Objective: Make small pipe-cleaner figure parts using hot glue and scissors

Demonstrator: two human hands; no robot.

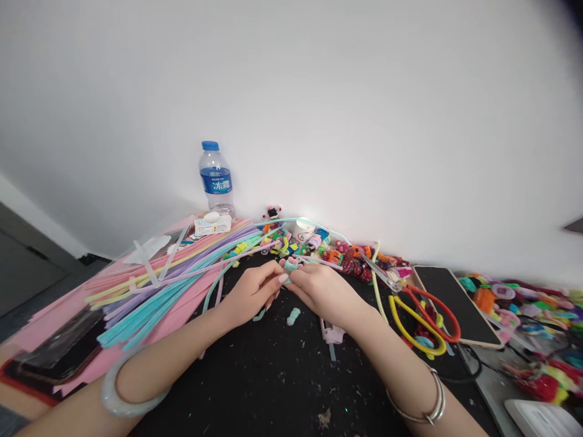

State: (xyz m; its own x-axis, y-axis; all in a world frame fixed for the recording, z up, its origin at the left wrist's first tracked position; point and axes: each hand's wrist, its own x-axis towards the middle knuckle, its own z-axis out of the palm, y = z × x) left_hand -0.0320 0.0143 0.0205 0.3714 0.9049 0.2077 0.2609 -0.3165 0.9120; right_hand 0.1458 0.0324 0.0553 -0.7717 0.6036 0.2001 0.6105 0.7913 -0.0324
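Observation:
My left hand (255,290) and my right hand (324,292) meet above the black work surface (255,388). Between their fingertips they pinch a small fuzzy pink and mint pipe-cleaner piece (291,264), partly covered by the fingers. A short mint twist of pipe cleaner (293,316) lies just below the hands. Under my right wrist a pale pink plastic object (333,335) sticks out, too hidden to name. Beside my left fingers rests a small green strip (259,315).
Bundled pastel pipe cleaners (150,303) spread at left, below a water bottle (215,182). Small fuzzy figures and a paper cup (303,230) line the wall. Scissors (423,321) with red and yellow handles, a dark tablet (455,303) and colourful fuzzy pieces (528,303) lie right.

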